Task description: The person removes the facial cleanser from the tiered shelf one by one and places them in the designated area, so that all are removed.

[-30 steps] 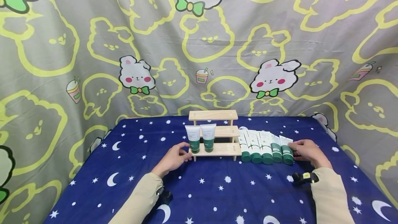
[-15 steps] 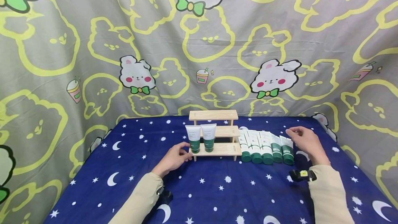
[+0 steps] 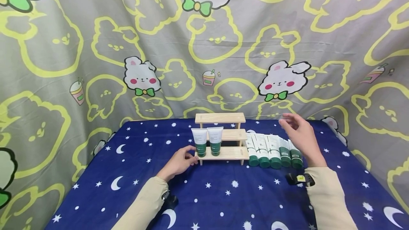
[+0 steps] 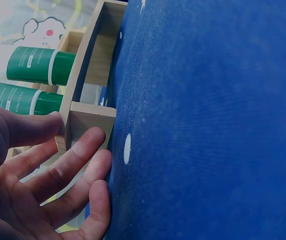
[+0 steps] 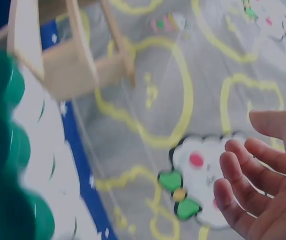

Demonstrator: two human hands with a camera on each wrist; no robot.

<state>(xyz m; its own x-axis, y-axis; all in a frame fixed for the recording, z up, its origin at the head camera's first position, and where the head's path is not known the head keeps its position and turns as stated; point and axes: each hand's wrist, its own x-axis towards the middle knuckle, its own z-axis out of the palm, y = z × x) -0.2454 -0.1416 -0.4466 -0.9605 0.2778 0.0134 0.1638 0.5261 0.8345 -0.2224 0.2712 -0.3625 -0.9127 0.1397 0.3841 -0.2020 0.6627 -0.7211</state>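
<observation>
A three-step wooden display stand (image 3: 236,153) stands on the table. Two squeeze tubes, white above and green below, are upright at the left of its lowest step: a left tube (image 3: 200,144) and a right tube (image 3: 215,144). My left hand (image 3: 179,162) holds the left end of that step, thumb on the board's edge, as the left wrist view shows. Several more tubes (image 3: 274,152) lie in a row right of the stand, caps toward me. Above and behind the row's right end, my right hand (image 3: 301,136) hangs in the air with relaxed fingers (image 5: 255,167), holding nothing.
A dark blue cloth (image 3: 243,198) with white stars and moons covers the table. A grey curtain (image 3: 179,116) with yellow outlines and rabbit faces hangs behind and at both sides. The stand's middle step (image 3: 231,134) and top step (image 3: 220,118) rise behind the lowest.
My right hand has let go of the rightmost lying tube and moved up, away from me and slightly left. My left hand stays at the stand's end.
</observation>
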